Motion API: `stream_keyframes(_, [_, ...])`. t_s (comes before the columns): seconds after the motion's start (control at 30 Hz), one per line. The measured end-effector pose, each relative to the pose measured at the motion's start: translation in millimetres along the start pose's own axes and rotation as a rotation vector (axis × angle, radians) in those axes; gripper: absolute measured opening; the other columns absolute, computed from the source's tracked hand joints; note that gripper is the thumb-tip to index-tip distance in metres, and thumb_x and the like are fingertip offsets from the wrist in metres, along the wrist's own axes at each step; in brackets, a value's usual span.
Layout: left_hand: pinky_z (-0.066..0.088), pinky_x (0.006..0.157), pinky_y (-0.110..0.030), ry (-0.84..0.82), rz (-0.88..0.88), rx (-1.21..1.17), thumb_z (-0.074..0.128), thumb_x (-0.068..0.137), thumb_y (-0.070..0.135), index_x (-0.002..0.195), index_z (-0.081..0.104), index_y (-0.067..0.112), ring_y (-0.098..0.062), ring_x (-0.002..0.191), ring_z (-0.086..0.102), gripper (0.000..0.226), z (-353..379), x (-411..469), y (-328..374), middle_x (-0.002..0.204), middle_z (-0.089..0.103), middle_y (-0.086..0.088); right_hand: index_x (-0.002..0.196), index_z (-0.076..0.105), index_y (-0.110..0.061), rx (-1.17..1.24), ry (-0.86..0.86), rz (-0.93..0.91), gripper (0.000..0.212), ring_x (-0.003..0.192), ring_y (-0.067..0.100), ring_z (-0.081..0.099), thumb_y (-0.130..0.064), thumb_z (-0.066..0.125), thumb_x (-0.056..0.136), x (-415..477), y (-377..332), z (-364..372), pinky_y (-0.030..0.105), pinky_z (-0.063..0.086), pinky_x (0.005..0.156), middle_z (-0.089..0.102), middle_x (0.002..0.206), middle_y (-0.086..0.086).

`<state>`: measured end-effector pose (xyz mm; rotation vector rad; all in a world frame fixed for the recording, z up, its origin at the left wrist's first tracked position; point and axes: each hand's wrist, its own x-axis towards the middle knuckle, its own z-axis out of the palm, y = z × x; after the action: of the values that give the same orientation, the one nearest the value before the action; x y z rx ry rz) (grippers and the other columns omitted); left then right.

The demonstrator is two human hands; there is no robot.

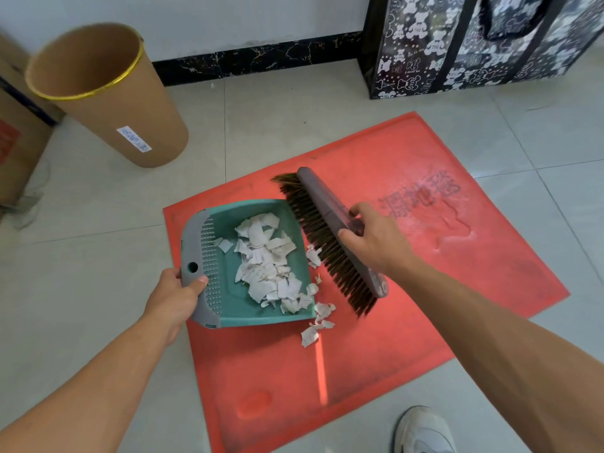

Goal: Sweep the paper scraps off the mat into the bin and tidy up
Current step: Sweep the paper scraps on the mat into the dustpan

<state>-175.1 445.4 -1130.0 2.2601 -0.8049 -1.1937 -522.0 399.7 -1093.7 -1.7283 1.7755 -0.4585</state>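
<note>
Faded dark characters are printed on the red mat (376, 322) toward its 2 o'clock corner, too worn to read; the brown cardboard bin (108, 93), standing on the tiles at 10 o'clock from the mat, carries a small white label (134, 138) with blue handwriting that cannot be made out, and the black bag (474, 44) at 1 o'clock is covered in white bear figures with tiny illegible lettering. Most of the paper scraps (268, 259) lie heaped inside the teal dustpan (248, 266), between the two hands; a few loose pieces sit on the mat at the pan's open lip, toward 5 o'clock from the heap. The left hand (176, 299) is closed on the dustpan's grey rear edge, thumb on top beside the hole. The right hand (376, 240) is wrapped around the grey back of the brush (330, 237), whose brown bristles point at the pan's lip. A white shoe (421, 429) shows at 5 o'clock.
</note>
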Motion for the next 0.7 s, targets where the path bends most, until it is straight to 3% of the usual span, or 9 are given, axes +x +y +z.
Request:
stream_keyframes(0.13, [0.05,0.096,-0.051,-0.035,-0.005,0.02,0.066,0.093,0.018,0.124,0.048,0.013,-0.028,0.105,0.063,0.036,-19.8,-1.2,-4.6,0.117,0.065,-0.007,0.106,0.047,-0.014,-0.024,0.057,0.099,0.028,0.067,0.032,0.051,-0.029,0.06,0.086,-3.6,22.1,-6.9,0.034,0.031,0.052,0.057,0.077,0.013])
stream_keyframes(0.23, [0.05,0.096,-0.05,-0.062,-0.032,0.062,0.064,0.094,0.016,0.128,0.046,0.01,-0.027,0.105,0.064,0.04,-33.4,-3.7,-19.2,0.118,0.065,-0.007,0.103,0.045,-0.012,-0.123,0.019,0.173,0.028,0.068,0.033,0.049,-0.03,0.058,0.086,-13.4,34.5,0.0,0.038,0.039,0.057,0.053,0.076,0.014])
stream_keyframes(0.33, [0.051,0.095,-0.052,-0.08,-0.072,0.108,0.066,0.092,0.021,0.128,0.047,0.012,-0.026,0.105,0.065,0.042,-41.0,-2.6,-37.5,0.12,0.065,-0.007,0.1,0.041,-0.012,-0.171,-0.014,0.171,0.027,0.071,0.036,0.052,-0.032,0.055,0.088,-22.7,39.5,10.0,0.037,0.037,0.057,0.048,0.072,0.009])
stream_keyframes(0.57, [0.051,0.093,-0.051,-0.053,-0.112,0.026,0.067,0.092,0.02,0.127,0.048,0.011,-0.029,0.103,0.064,0.041,-7.3,-23.4,-51.0,0.118,0.064,-0.009,0.102,0.041,-0.01,-0.057,-0.12,0.132,0.032,0.077,0.04,0.057,-0.034,0.057,0.09,-40.0,12.1,44.6,0.036,0.033,0.059,0.051,0.08,0.015])
stream_keyframes(0.7, [0.053,0.091,-0.048,-0.026,-0.104,-0.01,0.066,0.092,0.021,0.124,0.049,0.014,-0.028,0.098,0.064,0.037,17.5,-28.0,-46.1,0.112,0.064,-0.007,0.1,0.042,-0.008,0.106,-0.117,0.172,0.03,0.071,0.03,0.051,-0.032,0.057,0.09,-42.2,-6.0,55.4,0.034,0.031,0.057,0.056,0.081,0.01])
